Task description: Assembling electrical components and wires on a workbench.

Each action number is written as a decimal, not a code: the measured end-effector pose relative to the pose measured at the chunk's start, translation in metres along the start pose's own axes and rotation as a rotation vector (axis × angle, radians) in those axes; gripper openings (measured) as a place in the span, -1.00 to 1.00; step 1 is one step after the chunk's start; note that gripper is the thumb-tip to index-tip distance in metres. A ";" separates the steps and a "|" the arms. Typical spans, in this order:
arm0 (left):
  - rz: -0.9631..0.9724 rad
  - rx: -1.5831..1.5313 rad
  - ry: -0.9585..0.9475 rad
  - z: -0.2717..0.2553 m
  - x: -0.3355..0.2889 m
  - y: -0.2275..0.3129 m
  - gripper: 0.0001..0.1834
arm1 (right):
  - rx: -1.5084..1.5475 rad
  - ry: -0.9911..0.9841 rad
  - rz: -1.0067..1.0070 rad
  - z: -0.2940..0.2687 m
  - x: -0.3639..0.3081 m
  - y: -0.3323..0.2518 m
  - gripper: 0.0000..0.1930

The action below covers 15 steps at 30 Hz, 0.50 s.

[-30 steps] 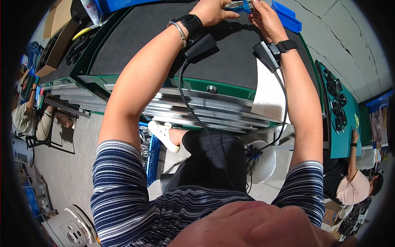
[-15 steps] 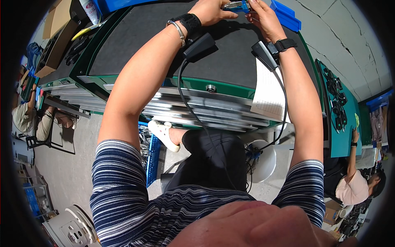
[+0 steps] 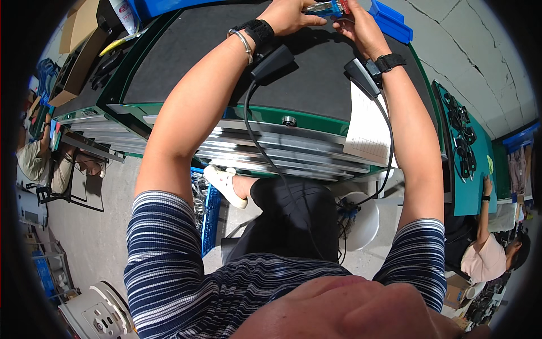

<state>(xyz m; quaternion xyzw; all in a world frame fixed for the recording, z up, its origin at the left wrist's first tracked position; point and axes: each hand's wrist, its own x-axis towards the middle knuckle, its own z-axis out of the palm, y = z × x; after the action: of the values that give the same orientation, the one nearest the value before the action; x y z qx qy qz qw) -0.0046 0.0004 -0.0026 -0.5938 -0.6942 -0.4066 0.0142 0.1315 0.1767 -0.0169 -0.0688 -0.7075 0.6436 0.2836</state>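
At the far edge of the bench, partly cut off by the top of the view, my left hand (image 3: 287,17) is closed on a small clear-and-blue object (image 3: 323,8) with a red end; its exact kind is too small to tell. The thumb lies stretched out below it. My right hand (image 3: 364,29) meets the red end from the other side, thumb and index at its tip and the other fingers curled beneath. Each wrist wears a black strap, with a black cabled device (image 3: 273,63) beside the left one and another (image 3: 362,76) beside the right.
A dark mat (image 3: 192,62) covers the green bench above metal drawers. Lined paper (image 3: 368,127) hangs over its front edge at right. Blue bins (image 3: 390,22) stand at the far right, a cardboard box (image 3: 79,62) at left. Cables run down past my legs. A person (image 3: 484,257) works at right.
The held object has turned so that its red end shows where blue showed before. My right fingers have shifted and curled slightly; the left hand has hardly moved.
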 end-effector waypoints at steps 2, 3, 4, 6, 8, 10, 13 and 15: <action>-0.010 -0.035 -0.010 0.000 0.000 0.001 -0.64 | 0.210 -0.040 0.086 -0.005 0.004 0.002 -0.57; -0.010 -0.035 -0.009 -0.001 0.000 0.002 -0.64 | 0.209 -0.040 0.085 -0.008 0.006 0.002 -0.57; 0.001 -0.047 -0.017 -0.001 0.000 0.003 -0.63 | 0.300 -0.127 0.099 -0.011 0.007 0.002 -0.53; 0.012 -0.061 -0.025 -0.001 -0.001 0.004 -0.62 | 0.390 -0.214 0.114 -0.015 0.006 0.002 -0.48; -0.009 -0.039 -0.023 -0.001 -0.002 0.006 -0.59 | 0.483 -0.412 0.272 -0.020 0.002 -0.001 -0.42; -0.004 -0.038 -0.016 -0.002 -0.002 0.006 -0.57 | 0.530 -0.427 0.290 -0.019 0.002 -0.002 -0.40; 0.017 -0.018 -0.003 -0.002 -0.003 0.006 -0.56 | 0.610 -0.467 0.303 -0.018 0.003 -0.002 -0.39; 0.032 0.000 0.004 -0.001 -0.002 0.005 -0.56 | 0.643 -0.494 0.298 -0.018 0.004 -0.002 -0.39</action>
<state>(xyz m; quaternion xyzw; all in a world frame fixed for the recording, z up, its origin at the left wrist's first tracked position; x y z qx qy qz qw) -0.0004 -0.0025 -0.0002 -0.6041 -0.6846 -0.4073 0.0221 0.1375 0.1944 -0.0134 0.0776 -0.4998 0.8625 0.0166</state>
